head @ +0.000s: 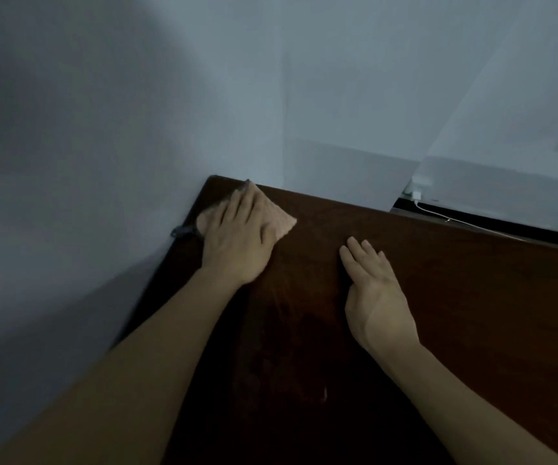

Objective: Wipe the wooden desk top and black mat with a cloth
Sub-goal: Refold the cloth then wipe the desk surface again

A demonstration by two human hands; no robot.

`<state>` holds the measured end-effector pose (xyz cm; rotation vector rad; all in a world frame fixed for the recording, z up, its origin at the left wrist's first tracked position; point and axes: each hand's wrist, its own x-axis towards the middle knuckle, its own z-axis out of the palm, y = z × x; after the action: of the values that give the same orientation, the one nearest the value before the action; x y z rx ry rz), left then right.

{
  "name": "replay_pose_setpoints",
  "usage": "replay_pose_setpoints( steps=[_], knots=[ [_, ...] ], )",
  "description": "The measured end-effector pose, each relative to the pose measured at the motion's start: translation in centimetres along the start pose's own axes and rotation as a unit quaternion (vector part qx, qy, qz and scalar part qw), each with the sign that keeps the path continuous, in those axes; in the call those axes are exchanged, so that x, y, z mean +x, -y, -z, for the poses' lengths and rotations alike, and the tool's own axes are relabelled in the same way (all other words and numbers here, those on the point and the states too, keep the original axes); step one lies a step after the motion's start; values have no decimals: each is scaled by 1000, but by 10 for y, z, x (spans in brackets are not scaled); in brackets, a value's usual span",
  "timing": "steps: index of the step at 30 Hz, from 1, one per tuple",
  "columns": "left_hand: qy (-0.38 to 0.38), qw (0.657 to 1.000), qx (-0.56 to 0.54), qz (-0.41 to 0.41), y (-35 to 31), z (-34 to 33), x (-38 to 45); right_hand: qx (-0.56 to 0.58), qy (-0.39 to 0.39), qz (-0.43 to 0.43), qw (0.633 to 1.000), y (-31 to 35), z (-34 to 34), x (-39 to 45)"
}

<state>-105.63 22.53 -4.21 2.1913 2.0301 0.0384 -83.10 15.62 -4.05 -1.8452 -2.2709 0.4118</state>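
Observation:
A dark wooden desk top fills the lower right of the head view, its far left corner against the wall. A pinkish cloth with a dark edge lies flat in that corner. My left hand presses down on the cloth with straight fingers, covering most of it. My right hand is to the right of it, fingers straight and together, held on its edge over the bare wood and holding nothing. No black mat shows in this view.
Pale walls meet behind the desk's far left corner. A white plug and its thin white cable sit in the dark gap behind the desk's back edge at the right.

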Motion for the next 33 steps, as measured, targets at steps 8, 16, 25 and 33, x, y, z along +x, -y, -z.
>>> replay_pose_setpoints(
  steps=[8, 16, 25, 33],
  knots=[
    [83, 944, 41, -315, 29, 8, -37, -19, 12, -2, 1000, 1, 0, 1],
    [12, 1000, -7, 14, 31, 3, 12, -32, 23, 0, 999, 0, 1, 1],
    [41, 975, 28, -215, 52, 1, -137, -40, 27, 0, 999, 1, 2, 2],
    [14, 996, 27, -85, 78, 2, -66, -50, 4, -1, 999, 0, -4, 1]
  ],
)
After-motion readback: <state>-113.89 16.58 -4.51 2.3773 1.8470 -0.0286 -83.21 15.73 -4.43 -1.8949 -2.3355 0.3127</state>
